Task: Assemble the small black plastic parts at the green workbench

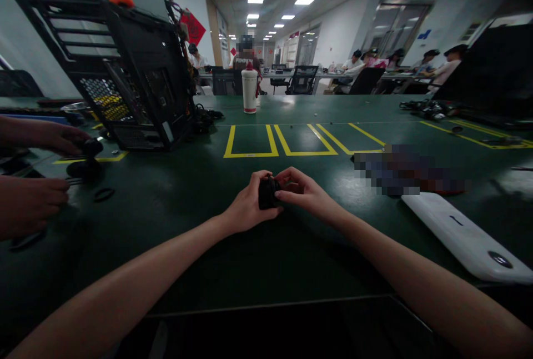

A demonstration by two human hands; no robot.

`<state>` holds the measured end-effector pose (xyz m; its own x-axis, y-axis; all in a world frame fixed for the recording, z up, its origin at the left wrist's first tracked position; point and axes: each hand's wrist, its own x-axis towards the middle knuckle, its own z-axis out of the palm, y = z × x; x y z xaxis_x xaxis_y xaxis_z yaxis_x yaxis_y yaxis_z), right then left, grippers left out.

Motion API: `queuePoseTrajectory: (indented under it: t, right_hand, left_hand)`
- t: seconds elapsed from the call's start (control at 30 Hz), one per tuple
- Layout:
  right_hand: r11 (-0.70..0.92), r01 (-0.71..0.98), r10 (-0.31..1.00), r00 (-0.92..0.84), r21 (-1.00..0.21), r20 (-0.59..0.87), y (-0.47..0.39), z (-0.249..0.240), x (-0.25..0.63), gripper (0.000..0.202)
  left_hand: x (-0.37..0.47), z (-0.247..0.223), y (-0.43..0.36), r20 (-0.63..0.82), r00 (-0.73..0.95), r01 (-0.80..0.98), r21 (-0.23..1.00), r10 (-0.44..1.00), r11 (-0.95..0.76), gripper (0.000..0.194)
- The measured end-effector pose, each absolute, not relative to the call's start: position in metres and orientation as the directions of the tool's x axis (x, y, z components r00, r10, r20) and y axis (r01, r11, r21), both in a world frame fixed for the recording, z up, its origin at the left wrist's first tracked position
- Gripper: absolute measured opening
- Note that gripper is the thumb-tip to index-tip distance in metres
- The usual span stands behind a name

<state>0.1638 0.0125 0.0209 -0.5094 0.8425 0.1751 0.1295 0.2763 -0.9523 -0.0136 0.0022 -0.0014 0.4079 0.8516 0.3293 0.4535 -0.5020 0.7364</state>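
1. Head view: small black object (pixel 265 195) sits between both hands, over the near part of the green table (pixel 200 184), on the wearer's side of the yellow tape outlines (pixel 262 154). Resting on the table or lifted: can't tell.
2. Left hand (pixel 246 204): part-closed, thumb and fingers curled round the object's left side, gripping it.
3. Right hand (pixel 307 191): fingers bent, tips drawn together at the object's right side; touching, but whether it grips too is unclear.
4. Progress: looks mid-handling, object not set down. Nothing visibly finished; what's left can't be judged from this view.
5. Object's look: dark, compact, blocky at left, seemingly rounder at right. Dim light and fingers hide detail; no markings readable.
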Motion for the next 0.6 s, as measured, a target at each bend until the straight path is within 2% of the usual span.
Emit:
queuePoseTrajectory:
  t: [0.13, 0.23, 0.33, 0.5, 0.6]
  right_hand:
    - [0.355, 0.145, 0.802, -0.554, -0.923, 0.222, 0.0098, 0.0242, 0.1656, 0.029]
    - [0.385, 0.147, 0.809, -0.53, -0.911, 0.256, 0.0099, 0.0239, 0.1649, 0.023]
    - [0.387, 0.155, 0.827, -0.493, -0.909, 0.269, 0.0119, 0.0221, 0.1631, 0.019]
    - [0.346, 0.183, 0.857, -0.461, -0.92, 0.231, 0.0127, 0.0217, 0.1625, 0.028]
    - [0.379, 0.163, 0.834, -0.488, -0.911, 0.259, 0.0097, 0.0232, 0.1638, 0.029]
  left_hand:
    - [-0.0134, -0.0012, 0.0018, 0.331, 0.402, 0.454, 0.738, 0.854, -0.5, 0.067]
    - [-0.0132, -0.0009, 0.0017, 0.344, 0.408, 0.438, 0.739, 0.846, -0.512, 0.066]
    - [-0.0131, 0.0, 0.0016, 0.347, 0.421, 0.429, 0.738, 0.838, -0.521, 0.066]
    - [-0.0135, 0.0016, 0.0012, 0.338, 0.444, 0.45, 0.717, 0.83, -0.532, 0.066]
    - [-0.0141, 0.002, 0.0009, 0.334, 0.454, 0.461, 0.705, 0.826, -0.538, 0.066]
